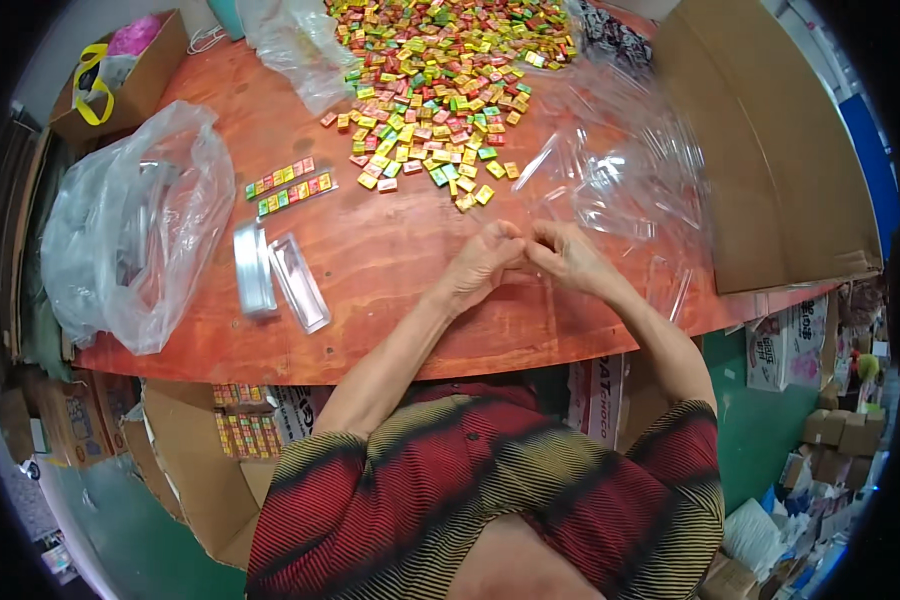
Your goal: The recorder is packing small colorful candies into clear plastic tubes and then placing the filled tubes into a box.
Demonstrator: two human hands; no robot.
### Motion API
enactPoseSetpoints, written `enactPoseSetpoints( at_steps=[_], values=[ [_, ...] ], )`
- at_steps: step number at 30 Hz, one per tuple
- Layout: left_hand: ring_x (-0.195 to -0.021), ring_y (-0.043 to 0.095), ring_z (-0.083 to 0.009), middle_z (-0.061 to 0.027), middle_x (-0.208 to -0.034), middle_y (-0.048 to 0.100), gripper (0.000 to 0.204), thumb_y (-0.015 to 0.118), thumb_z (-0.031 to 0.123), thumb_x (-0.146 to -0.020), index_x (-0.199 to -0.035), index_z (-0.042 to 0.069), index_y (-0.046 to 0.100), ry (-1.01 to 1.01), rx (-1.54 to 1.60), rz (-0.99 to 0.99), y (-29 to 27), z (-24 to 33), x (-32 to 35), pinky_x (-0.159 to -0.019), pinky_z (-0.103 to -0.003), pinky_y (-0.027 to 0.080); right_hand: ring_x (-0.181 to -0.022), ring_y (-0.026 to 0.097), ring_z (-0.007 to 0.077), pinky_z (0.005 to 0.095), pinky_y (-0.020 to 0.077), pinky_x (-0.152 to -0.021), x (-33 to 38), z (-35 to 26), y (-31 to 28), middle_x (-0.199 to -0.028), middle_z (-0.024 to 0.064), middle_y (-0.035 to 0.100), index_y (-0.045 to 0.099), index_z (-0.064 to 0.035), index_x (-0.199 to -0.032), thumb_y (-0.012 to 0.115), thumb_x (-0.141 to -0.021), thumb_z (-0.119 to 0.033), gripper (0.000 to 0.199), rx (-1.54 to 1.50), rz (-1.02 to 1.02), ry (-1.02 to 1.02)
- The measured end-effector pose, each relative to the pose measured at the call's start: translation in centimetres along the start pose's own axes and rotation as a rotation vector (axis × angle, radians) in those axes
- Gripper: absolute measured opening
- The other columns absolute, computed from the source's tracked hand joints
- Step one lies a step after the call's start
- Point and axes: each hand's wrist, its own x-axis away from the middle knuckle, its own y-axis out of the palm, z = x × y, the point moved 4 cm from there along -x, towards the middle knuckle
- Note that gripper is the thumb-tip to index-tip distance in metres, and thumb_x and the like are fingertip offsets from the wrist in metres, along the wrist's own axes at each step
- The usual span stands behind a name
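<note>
My left hand and my right hand meet over the middle of the table, fingertips pinched together. Whatever lies between them is hidden or too transparent to make out. Just beyond my hands, a big heap of small wrapped candies in yellow, red and green spreads toward me. To their right lies a pile of clear plastic trays. Off to the left, two filled rows of candies lie side by side. Nearer to me are a stack of clear lids and a single clear plastic tray.
A clear plastic bag bulges at the table's left. The cardboard box stands along the right edge, and a smaller carton sits far left. Below the front edge, an open box holds packed candy rows.
</note>
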Motion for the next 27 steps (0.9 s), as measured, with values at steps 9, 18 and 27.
enactPoseSetpoints(
  at_steps=[9, 18, 27],
  values=[
    [-0.080, 0.052, -0.0161, -0.0088, -0.089, 0.052, 0.034, 0.053, 0.020, -0.077, -0.104, 0.003, 0.043, 0.323, -0.899, 0.331, 1.5, 2.5, 3.3, -0.069, -0.027, 0.044, -0.067, 0.053, 0.0287, 0.0351, 0.0408, -0.055, -0.2, -2.7, -10.9, -0.074, 0.0123, 0.053, 0.051, -0.0065, -0.091, 0.049, -0.074, -0.012, 0.017, 1.033, 0.902, -0.148],
    [-0.089, 0.046, -0.0366, -0.0224, -0.096, 0.048, 0.042, 0.053, 0.022, -0.072, -0.104, 0.000, 0.038, 0.422, -1.978, 1.500, -6.8, 17.4, 20.5, -0.076, -0.040, 0.037, -0.088, 0.050, 0.0288, 0.0364, 0.0405, -0.070, -6.3, -8.7, 11.1, -0.097, 0.0172, 0.051, 0.043, -0.0041, -0.105, 0.058, -0.069, -0.025, 0.045, 0.477, 0.193, -0.338],
    [-0.085, 0.051, -0.0356, -0.0222, -0.094, 0.051, 0.049, 0.046, 0.028, -0.075, -0.113, 0.001, 0.031, 0.362, -1.294, 1.183, -7.2, 13.2, 21.4, -0.072, -0.040, 0.039, -0.074, 0.050, 0.0345, 0.0411, 0.0426, -0.056, -5.4, -8.9, 20.9, -0.087, 0.0194, 0.045, 0.041, 0.0003, -0.093, 0.054, -0.068, -0.013, 0.032, 0.560, 0.080, -0.321]
  ],
)
